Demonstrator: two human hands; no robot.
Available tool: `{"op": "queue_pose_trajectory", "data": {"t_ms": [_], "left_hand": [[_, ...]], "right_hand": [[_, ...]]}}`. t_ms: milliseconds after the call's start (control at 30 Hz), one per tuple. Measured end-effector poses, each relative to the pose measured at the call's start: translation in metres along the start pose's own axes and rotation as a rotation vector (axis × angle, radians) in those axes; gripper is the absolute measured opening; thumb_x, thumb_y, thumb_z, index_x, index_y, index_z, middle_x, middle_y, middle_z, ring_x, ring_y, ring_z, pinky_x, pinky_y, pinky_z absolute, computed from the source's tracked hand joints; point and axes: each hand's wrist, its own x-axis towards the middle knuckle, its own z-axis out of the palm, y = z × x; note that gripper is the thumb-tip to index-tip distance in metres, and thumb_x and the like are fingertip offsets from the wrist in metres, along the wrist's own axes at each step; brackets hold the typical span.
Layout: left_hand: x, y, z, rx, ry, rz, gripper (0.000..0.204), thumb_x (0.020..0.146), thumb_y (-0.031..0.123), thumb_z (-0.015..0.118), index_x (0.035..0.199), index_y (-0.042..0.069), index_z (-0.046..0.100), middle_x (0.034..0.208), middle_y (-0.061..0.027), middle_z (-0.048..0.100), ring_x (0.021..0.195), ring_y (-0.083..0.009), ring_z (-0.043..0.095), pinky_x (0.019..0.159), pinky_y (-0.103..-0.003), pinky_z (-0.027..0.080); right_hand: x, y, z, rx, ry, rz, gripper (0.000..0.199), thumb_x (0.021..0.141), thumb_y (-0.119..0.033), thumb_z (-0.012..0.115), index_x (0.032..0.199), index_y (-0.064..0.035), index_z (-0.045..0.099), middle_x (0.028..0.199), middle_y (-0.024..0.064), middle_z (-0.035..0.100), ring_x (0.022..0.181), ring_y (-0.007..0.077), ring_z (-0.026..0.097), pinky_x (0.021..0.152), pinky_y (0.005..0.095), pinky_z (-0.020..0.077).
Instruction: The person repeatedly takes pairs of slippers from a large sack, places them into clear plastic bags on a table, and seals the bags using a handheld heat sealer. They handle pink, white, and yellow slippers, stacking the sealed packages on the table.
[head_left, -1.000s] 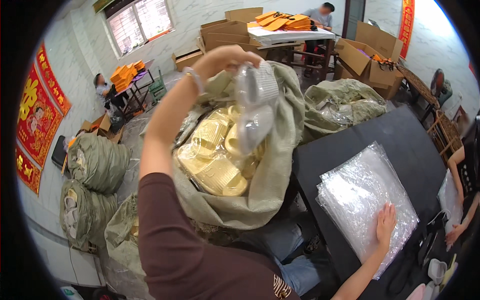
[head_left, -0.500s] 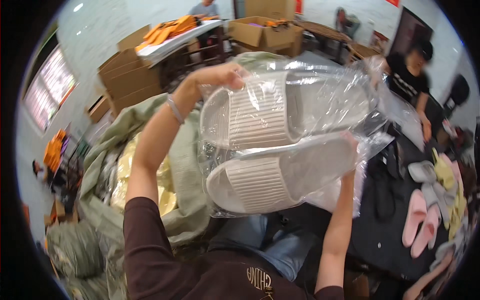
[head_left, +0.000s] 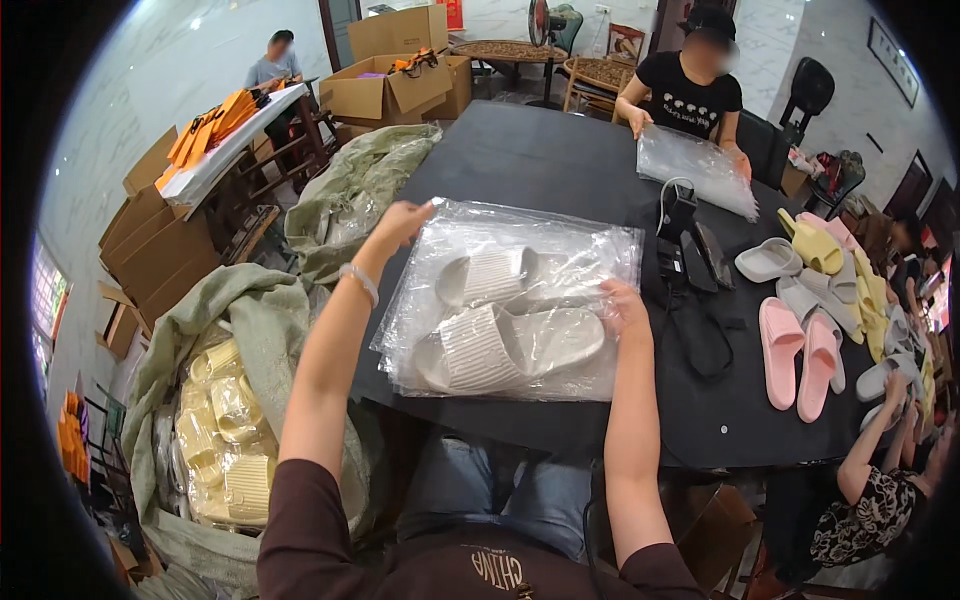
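A pair of white ribbed slippers (head_left: 500,330) lies sealed inside a clear plastic bag (head_left: 570,245) on a stack of such bags on the black table (head_left: 540,160). My left hand (head_left: 403,222) pinches the bag's far left corner. My right hand (head_left: 622,303) rests on the bag's right edge, beside the toe of the nearer slipper. Both slippers lie side by side, soles toward me.
A large green sack (head_left: 240,330) at my left holds bagged yellow slippers (head_left: 222,440). Loose pink, yellow and grey slippers (head_left: 815,300) lie at the right. A black device (head_left: 685,245) stands mid-table. A person across the table handles plastic bags (head_left: 695,165). Cardboard boxes (head_left: 385,90) stand behind.
The bagged pair was lifted out of the sack at my left, swung up in front of me, and now lies flat on the table under both hands.
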Motion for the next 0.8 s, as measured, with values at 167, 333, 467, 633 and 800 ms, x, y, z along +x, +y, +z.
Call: {"op": "queue_pose_trajectory", "data": {"t_ms": [167, 333, 467, 633, 800], "left_hand": [[-0.034, -0.077, 0.029, -0.327, 0.092, -0.064, 0.073, 0.09, 0.064, 0.038, 0.101, -0.004, 0.063, 0.086, -0.0125, 0.066, 0.074, -0.0195, 0.064, 0.065, -0.034, 0.048], [-0.032, -0.09, 0.055, 0.027, 0.355, 0.113, 0.06, 0.095, 0.053, 0.035, 0.108, 0.001, 0.062, 0.079, -0.0121, 0.068, 0.069, -0.0187, 0.066, 0.064, -0.033, 0.049], [-0.061, -0.029, 0.024, -0.335, 0.064, -0.084, 0.059, 0.095, 0.051, 0.041, 0.117, -0.002, 0.055, 0.083, -0.0129, 0.068, 0.062, -0.0177, 0.065, 0.052, -0.028, 0.049], [-0.042, -0.009, 0.042, -0.002, -0.032, 0.005, 0.06, 0.092, 0.049, 0.048, 0.106, -0.008, 0.059, 0.075, -0.0154, 0.067, 0.061, -0.0209, 0.066, 0.052, -0.031, 0.049], [-0.035, -0.05, 0.075, 0.061, 0.206, 0.052, 0.055, 0.089, 0.052, 0.053, 0.088, -0.002, 0.063, 0.065, -0.0109, 0.063, 0.055, -0.0205, 0.061, 0.054, -0.033, 0.047]], "right_hand": [[-0.011, 0.003, 0.041, 0.343, 0.064, 0.078, 0.035, 0.084, -0.006, 0.057, 0.117, 0.0034, 0.052, 0.113, 0.0193, 0.057, 0.097, 0.0318, 0.06, 0.083, 0.0478, 0.0521], [-0.018, -0.01, 0.033, 0.187, 0.142, -0.123, 0.05, 0.085, -0.003, 0.055, 0.133, -0.0058, 0.04, 0.125, 0.0168, 0.05, 0.107, 0.0339, 0.055, 0.084, 0.052, 0.0506], [-0.045, -0.018, 0.072, -0.113, 0.276, -0.125, 0.069, 0.084, -0.003, 0.059, 0.145, -0.0078, 0.027, 0.13, 0.0167, 0.047, 0.112, 0.0279, 0.052, 0.086, 0.0443, 0.048], [-0.015, -0.001, 0.031, -0.357, 0.16, -0.363, 0.06, 0.082, -0.01, 0.066, 0.136, -0.0017, 0.041, 0.129, 0.0143, 0.051, 0.115, 0.0236, 0.051, 0.09, 0.0359, 0.0444], [-0.027, -0.019, 0.042, -0.849, 0.578, -0.806, 0.048, 0.094, -0.036, 0.053, 0.116, 0.006, 0.058, 0.113, 0.0144, 0.062, 0.101, 0.0255, 0.06, 0.09, 0.0332, 0.0448]]}}
